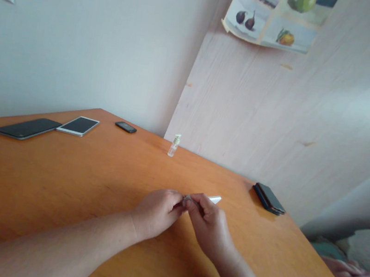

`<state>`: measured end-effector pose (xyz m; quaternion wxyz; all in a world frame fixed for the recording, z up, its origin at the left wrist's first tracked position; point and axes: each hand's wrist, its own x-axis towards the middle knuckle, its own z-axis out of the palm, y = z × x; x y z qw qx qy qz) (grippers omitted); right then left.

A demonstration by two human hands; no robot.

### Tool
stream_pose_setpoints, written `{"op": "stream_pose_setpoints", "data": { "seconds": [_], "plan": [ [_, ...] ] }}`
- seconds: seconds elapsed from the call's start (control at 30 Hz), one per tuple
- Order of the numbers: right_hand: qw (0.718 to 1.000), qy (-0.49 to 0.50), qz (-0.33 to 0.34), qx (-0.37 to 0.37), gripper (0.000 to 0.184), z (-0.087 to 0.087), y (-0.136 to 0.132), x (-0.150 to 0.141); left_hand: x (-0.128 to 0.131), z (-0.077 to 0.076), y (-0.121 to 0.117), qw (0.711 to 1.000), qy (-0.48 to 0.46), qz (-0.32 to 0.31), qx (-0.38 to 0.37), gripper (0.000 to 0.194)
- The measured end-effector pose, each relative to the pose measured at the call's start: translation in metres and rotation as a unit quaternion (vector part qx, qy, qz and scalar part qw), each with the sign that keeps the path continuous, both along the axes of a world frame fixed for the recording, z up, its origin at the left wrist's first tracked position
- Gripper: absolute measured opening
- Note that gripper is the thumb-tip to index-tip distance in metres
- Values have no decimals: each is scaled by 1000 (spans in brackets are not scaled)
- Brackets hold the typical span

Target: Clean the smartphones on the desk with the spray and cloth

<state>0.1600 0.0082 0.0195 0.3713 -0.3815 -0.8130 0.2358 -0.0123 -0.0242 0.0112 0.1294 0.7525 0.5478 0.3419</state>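
My left hand [159,211] and my right hand [212,222] meet over the middle of the table, fingertips together. Both are closed in a pinch around a small greyish-white thing [186,198], which looks crumpled. Most of it is hidden by the fingers, so its kind cannot be made out. Just beyond the right hand a flat white object [215,199] shows one end; the hand covers the rest, and whether they touch is unclear.
On the wooden table [112,174] stands a small clear pump bottle [173,147] near the wall. Back left lie a dark tablet [30,128], a white tablet [79,125] and a black phone [125,127]. At the right edge, two dark flat devices [268,198] are stacked.
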Motion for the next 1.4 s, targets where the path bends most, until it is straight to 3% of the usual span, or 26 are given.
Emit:
{"op": "stream_pose_setpoints", "data": {
  "seconds": [0.17,0.23,0.3,0.43,0.5,0.73,0.83,0.97,1.17,1.4],
  "plan": [
    [986,-1,-167,-6,33,-5,47,39,-1,2,3,1000,0,12,-10,23],
    [979,-9,-201,1,34,-6,53,45,-1,2,3,1000,-4,16,-16,22],
    [983,-11,-184,13,32,-7,45,38,0,1,4,1000,-10,18,-23,23],
    [999,-8,-36,29,26,-7,14,8,-1,-2,5,998,-45,6,-34,33],
    [999,-13,-12,31,25,-7,9,2,-2,-3,6,997,-64,-7,-43,35],
    [978,-1,-205,37,32,-13,59,42,-2,-7,12,988,-115,1,-105,31],
    [981,4,-194,11,31,-19,67,46,-3,-11,14,987,-130,17,-93,23],
    [987,-29,-158,-19,29,-27,63,36,-4,-13,14,990,-114,46,-69,28],
    [986,-66,-151,-13,30,-28,60,31,-4,-5,7,994,-20,56,-86,20],
    [984,-87,-154,14,25,-32,63,32,-2,1,2,994,22,42,-98,17]
  ]
}}
